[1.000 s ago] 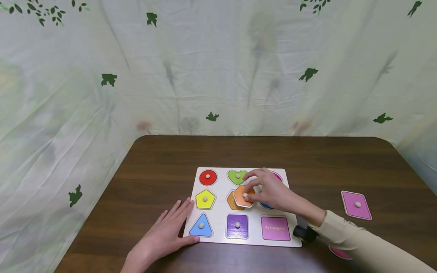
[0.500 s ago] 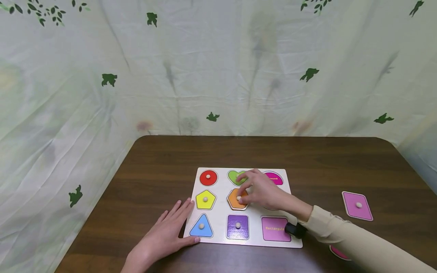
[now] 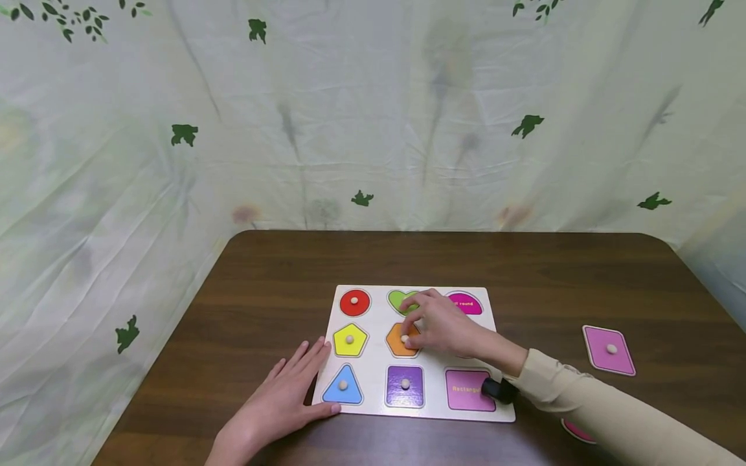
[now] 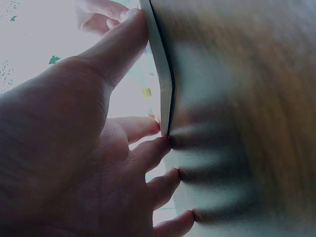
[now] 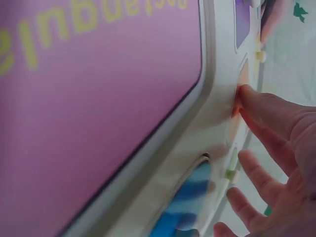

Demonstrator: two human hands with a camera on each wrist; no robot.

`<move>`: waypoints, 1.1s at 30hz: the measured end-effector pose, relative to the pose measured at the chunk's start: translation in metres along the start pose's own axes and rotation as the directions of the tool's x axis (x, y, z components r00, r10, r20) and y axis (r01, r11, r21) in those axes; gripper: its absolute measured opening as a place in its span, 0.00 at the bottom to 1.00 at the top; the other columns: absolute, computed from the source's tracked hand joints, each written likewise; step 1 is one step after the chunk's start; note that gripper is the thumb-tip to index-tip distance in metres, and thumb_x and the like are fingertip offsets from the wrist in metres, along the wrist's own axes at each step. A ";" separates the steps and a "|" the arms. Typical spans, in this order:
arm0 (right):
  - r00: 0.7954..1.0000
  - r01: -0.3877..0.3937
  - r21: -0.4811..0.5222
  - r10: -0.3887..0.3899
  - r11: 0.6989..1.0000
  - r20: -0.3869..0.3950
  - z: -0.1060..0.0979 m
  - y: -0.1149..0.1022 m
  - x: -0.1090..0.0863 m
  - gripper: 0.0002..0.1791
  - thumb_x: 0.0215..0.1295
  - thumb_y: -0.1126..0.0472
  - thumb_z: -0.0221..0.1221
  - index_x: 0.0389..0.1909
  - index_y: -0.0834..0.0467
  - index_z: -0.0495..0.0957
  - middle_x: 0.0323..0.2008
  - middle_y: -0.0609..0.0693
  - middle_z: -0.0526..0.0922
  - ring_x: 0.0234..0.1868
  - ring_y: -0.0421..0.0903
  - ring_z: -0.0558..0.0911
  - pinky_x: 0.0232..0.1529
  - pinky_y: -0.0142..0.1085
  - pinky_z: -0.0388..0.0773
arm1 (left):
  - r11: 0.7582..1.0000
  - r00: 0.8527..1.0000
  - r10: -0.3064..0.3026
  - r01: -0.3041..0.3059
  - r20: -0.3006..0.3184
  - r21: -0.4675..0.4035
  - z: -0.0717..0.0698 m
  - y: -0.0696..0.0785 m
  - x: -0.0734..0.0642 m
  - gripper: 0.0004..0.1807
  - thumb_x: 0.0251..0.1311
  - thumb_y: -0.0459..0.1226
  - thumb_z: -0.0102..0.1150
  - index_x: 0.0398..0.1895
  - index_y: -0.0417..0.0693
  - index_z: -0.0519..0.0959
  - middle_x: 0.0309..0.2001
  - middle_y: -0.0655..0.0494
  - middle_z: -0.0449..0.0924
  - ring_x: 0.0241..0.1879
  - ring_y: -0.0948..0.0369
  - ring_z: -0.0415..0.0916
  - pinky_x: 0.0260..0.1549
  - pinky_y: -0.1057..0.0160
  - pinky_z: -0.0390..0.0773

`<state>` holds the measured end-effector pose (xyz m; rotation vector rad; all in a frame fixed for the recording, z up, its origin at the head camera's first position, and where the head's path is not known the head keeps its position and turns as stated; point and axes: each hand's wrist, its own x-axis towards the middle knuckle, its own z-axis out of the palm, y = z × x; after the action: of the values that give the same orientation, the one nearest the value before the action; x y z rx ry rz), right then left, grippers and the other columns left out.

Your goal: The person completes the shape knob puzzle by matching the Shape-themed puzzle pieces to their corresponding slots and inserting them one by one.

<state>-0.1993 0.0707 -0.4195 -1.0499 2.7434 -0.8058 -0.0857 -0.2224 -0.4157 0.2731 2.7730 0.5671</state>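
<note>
A white shape-puzzle board [image 3: 375,382] lies on the dark wooden table. My right hand [image 3: 445,331] pinches the knob of the orange hexagon piece [image 3: 397,349], which sits in the middle recess; the right wrist view shows thumb and finger down at the orange piece [image 5: 234,126]. The left hand [image 3: 276,398] rests along the board's left edge, fingers spread straight and thumb at the near left corner. Under the right hand, the blue recess [image 5: 190,195] is mostly hidden in the head view.
Red circle [image 3: 355,303], green heart [image 3: 397,299], yellow pentagon [image 3: 348,348], blue triangle [image 3: 340,393] and purple square [image 3: 405,398] pieces sit in the board. The half-round [image 3: 466,304] and rectangular [image 3: 466,400] recesses show printed words. Right of the board lie a pink piece [image 3: 606,343] and a partly covered magenta piece [image 3: 578,432].
My right hand has moved left and lowered the orange hexagon from a tilted position over its recess into it. The left hand has stayed at the board's edge.
</note>
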 end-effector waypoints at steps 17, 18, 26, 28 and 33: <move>0.998 -0.001 0.021 0.003 1.000 -0.065 -0.047 0.003 -0.047 0.08 0.57 0.60 0.71 0.39 0.49 0.87 0.58 0.51 0.77 0.62 0.53 0.66 0.55 0.51 0.73 | 1.000 1.000 0.006 -0.006 -0.005 -0.004 0.000 0.000 0.000 0.58 0.46 0.67 0.66 0.78 0.55 0.55 0.77 0.58 0.50 0.76 0.48 0.43 0.68 0.35 0.47; 0.998 -0.010 0.027 0.012 1.000 -0.068 -0.049 0.004 -0.051 0.09 0.57 0.60 0.71 0.39 0.49 0.87 0.58 0.51 0.77 0.62 0.52 0.66 0.55 0.51 0.73 | 1.000 1.000 0.009 -0.009 -0.007 -0.002 0.000 0.000 0.001 0.58 0.46 0.67 0.66 0.78 0.55 0.55 0.77 0.58 0.50 0.76 0.48 0.43 0.67 0.35 0.47; 0.991 -0.068 0.059 0.074 0.996 -0.111 -0.062 0.017 -0.075 0.12 0.55 0.60 0.72 0.41 0.47 0.87 0.58 0.48 0.76 0.63 0.53 0.65 0.52 0.52 0.77 | 1.000 1.000 0.020 -0.020 -0.016 0.003 0.001 -0.002 0.000 0.58 0.46 0.67 0.66 0.78 0.55 0.55 0.77 0.58 0.50 0.76 0.48 0.43 0.67 0.35 0.48; 0.988 -0.079 0.052 0.085 0.996 -0.130 -0.066 0.020 -0.081 0.12 0.55 0.60 0.73 0.41 0.47 0.87 0.58 0.49 0.76 0.62 0.54 0.66 0.51 0.51 0.78 | 1.000 1.000 0.018 -0.018 -0.013 0.006 0.001 -0.002 0.000 0.58 0.46 0.67 0.66 0.78 0.55 0.55 0.77 0.58 0.50 0.76 0.48 0.43 0.67 0.35 0.48; 0.978 -0.107 0.014 0.108 0.994 -0.180 -0.075 0.028 -0.097 0.13 0.53 0.63 0.73 0.41 0.49 0.87 0.57 0.52 0.77 0.62 0.56 0.68 0.51 0.55 0.78 | 1.000 1.000 0.010 -0.010 -0.006 0.009 0.001 -0.001 0.000 0.57 0.46 0.67 0.66 0.78 0.55 0.55 0.77 0.57 0.50 0.76 0.48 0.43 0.67 0.35 0.48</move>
<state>-0.1626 0.1845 -0.3789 -0.8572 2.9169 -0.9325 -0.0859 -0.2226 -0.4170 0.2879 2.7819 0.5595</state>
